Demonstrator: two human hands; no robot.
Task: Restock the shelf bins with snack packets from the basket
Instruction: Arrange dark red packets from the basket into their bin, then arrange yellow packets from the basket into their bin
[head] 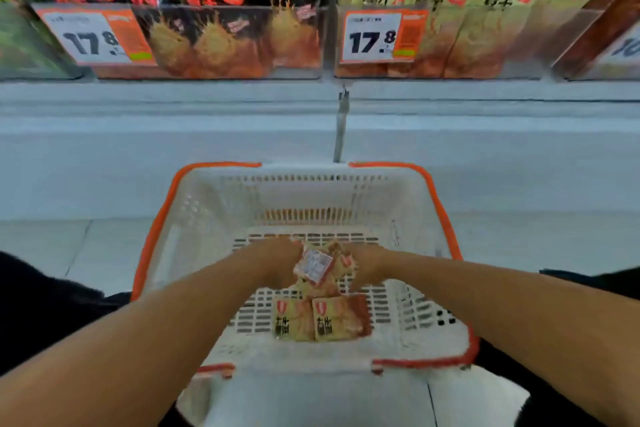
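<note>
Basket (398, 204) and snack packets

White slotted basket, orange rim, on floor below shelf bins (433, 42). Two tan packets (320, 319) flat side by side near its front wall; a bunched cluster (317, 265) mid-floor, label side up.

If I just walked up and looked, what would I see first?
Probably the white basket with the orange rim in the middle, where the left hand and the right hand gather a bunch of snack packets, with two yellow packets lying flat just in front of them. Next, up on the shelf, the two big price tags reading 17.8, one on the bin of black packets, one on the bin of yellow packets.
</note>
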